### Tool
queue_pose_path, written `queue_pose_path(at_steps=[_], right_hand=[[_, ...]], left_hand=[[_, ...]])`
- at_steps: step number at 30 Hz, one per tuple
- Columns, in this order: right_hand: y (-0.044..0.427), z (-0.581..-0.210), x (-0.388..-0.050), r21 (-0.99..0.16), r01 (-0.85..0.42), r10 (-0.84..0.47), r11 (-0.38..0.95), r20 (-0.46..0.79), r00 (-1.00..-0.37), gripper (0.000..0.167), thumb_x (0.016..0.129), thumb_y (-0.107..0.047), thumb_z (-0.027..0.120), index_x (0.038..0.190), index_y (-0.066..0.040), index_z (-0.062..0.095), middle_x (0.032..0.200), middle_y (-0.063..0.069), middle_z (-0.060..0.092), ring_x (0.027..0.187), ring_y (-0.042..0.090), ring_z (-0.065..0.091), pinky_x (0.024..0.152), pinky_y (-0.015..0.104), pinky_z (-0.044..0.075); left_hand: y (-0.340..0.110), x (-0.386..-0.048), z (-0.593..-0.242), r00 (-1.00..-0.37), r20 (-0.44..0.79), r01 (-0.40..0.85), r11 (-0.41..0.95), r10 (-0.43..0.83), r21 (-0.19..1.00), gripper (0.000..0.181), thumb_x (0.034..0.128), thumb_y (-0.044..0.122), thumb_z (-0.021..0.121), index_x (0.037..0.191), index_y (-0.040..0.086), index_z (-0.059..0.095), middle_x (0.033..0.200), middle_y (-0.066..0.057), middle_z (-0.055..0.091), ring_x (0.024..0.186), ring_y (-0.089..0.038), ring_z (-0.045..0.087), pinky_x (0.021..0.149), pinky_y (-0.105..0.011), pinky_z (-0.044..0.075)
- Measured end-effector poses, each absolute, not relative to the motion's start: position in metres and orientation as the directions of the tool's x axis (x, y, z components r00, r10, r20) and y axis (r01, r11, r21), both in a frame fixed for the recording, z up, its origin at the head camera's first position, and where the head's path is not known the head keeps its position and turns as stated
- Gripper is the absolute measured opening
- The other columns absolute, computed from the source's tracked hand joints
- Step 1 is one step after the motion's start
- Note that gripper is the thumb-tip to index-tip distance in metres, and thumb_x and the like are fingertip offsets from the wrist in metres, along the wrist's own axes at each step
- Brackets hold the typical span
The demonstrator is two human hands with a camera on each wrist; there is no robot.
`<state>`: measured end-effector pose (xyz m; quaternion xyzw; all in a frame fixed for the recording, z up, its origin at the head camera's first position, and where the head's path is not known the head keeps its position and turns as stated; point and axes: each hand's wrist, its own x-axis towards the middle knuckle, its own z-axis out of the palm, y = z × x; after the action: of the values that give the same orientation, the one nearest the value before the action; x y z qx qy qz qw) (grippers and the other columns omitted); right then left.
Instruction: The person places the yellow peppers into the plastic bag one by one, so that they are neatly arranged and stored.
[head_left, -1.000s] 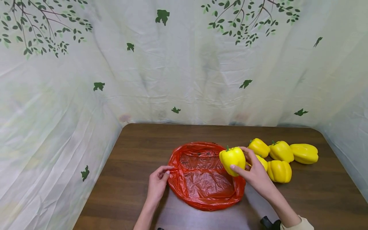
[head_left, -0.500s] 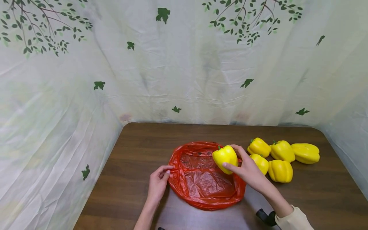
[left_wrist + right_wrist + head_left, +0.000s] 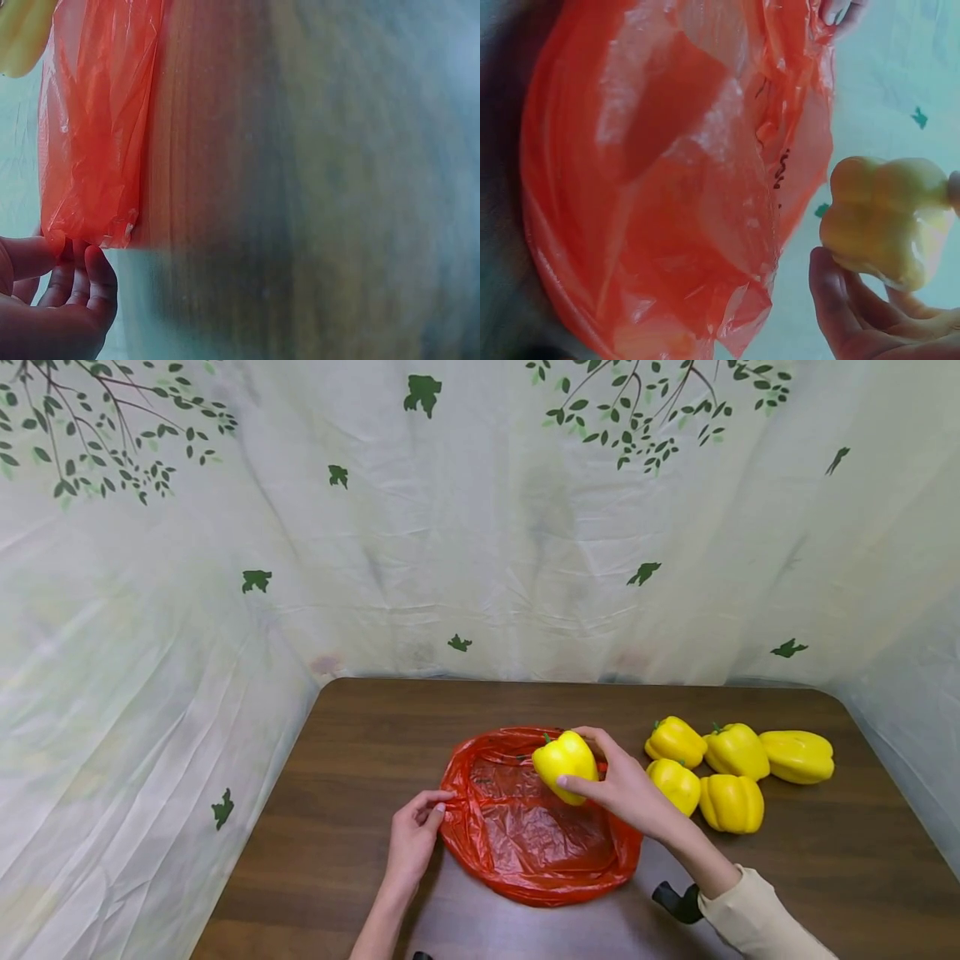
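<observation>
A red plastic bag [image 3: 551, 852] stands on the table with its mouth spread wide; no pepper shows inside it in the head view. My left hand [image 3: 415, 837] pinches the left side of its rim between thumb and fingers, as the left wrist view also shows at the bag's edge [image 3: 97, 150]. My right hand [image 3: 626, 789] grips a yellow bell pepper [image 3: 564, 767], stem up and leaning left, over the right back part of the bag's opening. From the right wrist view, the pepper's lobed underside [image 3: 885, 217] shows beside the bag, held by the fingertips.
Several yellow bell peppers [image 3: 731, 804] lie in a cluster to the right of the bag on the brown wooden table [image 3: 337, 752]. Behind the table hangs a pale curtain [image 3: 510, 543] with leaf prints. A black strap end [image 3: 678, 902] juts out beside the right sleeve.
My right hand has carried the pepper leftward and slightly away, from the bag's right rim to over its opening. The left hand keeps its hold on the rim.
</observation>
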<state>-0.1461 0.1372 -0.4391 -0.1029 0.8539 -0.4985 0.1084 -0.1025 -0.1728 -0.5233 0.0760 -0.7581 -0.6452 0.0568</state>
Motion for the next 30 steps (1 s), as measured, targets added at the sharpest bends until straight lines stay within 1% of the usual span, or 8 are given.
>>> queue_pose_path(at_steps=[3,7,11,15,18,23,27,30], right_hand=[[0.134,-0.438,-0.149,-0.873,-0.072,-0.287,0.482,-0.079,-0.955,0.079,0.080,-0.051,0.077,0.142,-0.023,0.039,0.134,0.006,0.051,0.107,0.027,0.057,0.083,0.041,0.055],[0.129,-0.439,-0.153,-0.864,-0.081,-0.297,0.497,-0.081,-0.952,0.078,0.079,-0.052,0.078,0.141,-0.023,0.040,0.132,0.005,0.053,0.106,0.027,0.057,0.082,0.041,0.055],[0.124,-0.438,-0.155,-0.869,-0.064,-0.316,0.491,-0.109,-0.942,0.077,0.078,-0.050,0.079,0.139,-0.023,0.042,0.126,0.005,0.056,0.103,0.027,0.057,0.081,0.040,0.055],[0.118,-0.438,-0.158,-0.870,-0.053,-0.341,0.490,-0.135,-0.930,0.077,0.077,-0.049,0.080,0.139,-0.022,0.043,0.121,0.003,0.057,0.101,0.024,0.058,0.080,0.038,0.055],[0.115,-0.438,-0.160,-0.865,-0.059,-0.365,0.498,-0.147,-0.919,0.077,0.078,-0.049,0.079,0.139,-0.020,0.043,0.121,0.003,0.057,0.101,0.024,0.057,0.080,0.038,0.054],[0.108,-0.437,-0.166,-0.853,-0.051,-0.382,0.520,-0.180,-0.906,0.077,0.079,-0.048,0.078,0.140,-0.018,0.043,0.120,0.003,0.056,0.101,0.022,0.056,0.081,0.039,0.053],[0.100,-0.432,-0.171,-0.836,-0.048,-0.375,0.547,-0.193,-0.907,0.075,0.079,-0.045,0.079,0.140,-0.016,0.044,0.117,0.003,0.058,0.098,0.022,0.056,0.081,0.039,0.052],[0.094,-0.429,-0.174,-0.829,-0.056,-0.380,0.557,-0.194,-0.904,0.074,0.080,-0.042,0.079,0.139,-0.015,0.044,0.116,0.003,0.058,0.097,0.022,0.057,0.081,0.038,0.052]], left_hand=[[-0.173,-0.103,-0.524,-0.982,-0.022,-0.052,0.155,-0.189,0.987,0.021,0.0939,-0.007,0.057,0.104,0.003,0.073,0.102,-0.014,0.067,0.081,-0.020,0.062,0.067,-0.024,0.052],[-0.173,-0.104,-0.525,-0.983,-0.005,-0.035,0.159,-0.186,0.987,0.021,0.0936,-0.007,0.057,0.103,0.003,0.073,0.101,-0.013,0.067,0.080,-0.019,0.062,0.067,-0.024,0.052],[-0.172,-0.102,-0.525,-0.983,0.006,-0.025,0.165,-0.184,0.986,0.020,0.0931,-0.008,0.057,0.102,0.002,0.073,0.100,-0.013,0.068,0.078,-0.019,0.062,0.065,-0.024,0.052],[-0.171,-0.102,-0.523,-0.982,-0.016,-0.047,0.162,-0.186,0.986,0.022,0.0933,-0.007,0.058,0.102,0.005,0.073,0.101,-0.012,0.068,0.080,-0.019,0.062,0.066,-0.024,0.052],[-0.171,-0.102,-0.523,-0.982,-0.024,-0.056,0.165,-0.189,0.985,0.022,0.0935,-0.007,0.057,0.102,0.005,0.074,0.101,-0.012,0.068,0.080,-0.020,0.062,0.066,-0.024,0.051],[-0.171,-0.103,-0.526,-0.983,-0.005,-0.037,0.172,-0.185,0.984,0.021,0.0933,-0.008,0.057,0.102,0.003,0.073,0.100,-0.014,0.068,0.078,-0.019,0.061,0.065,-0.024,0.051],[-0.172,-0.103,-0.526,-0.984,0.000,-0.032,0.172,-0.180,0.985,0.021,0.0933,-0.008,0.057,0.102,0.003,0.073,0.100,-0.014,0.068,0.078,-0.019,0.061,0.065,-0.024,0.051],[-0.172,-0.103,-0.525,-0.983,-0.022,-0.053,0.161,-0.185,0.986,0.022,0.0933,-0.008,0.057,0.102,0.004,0.074,0.100,-0.013,0.068,0.079,-0.020,0.061,0.065,-0.024,0.051]])
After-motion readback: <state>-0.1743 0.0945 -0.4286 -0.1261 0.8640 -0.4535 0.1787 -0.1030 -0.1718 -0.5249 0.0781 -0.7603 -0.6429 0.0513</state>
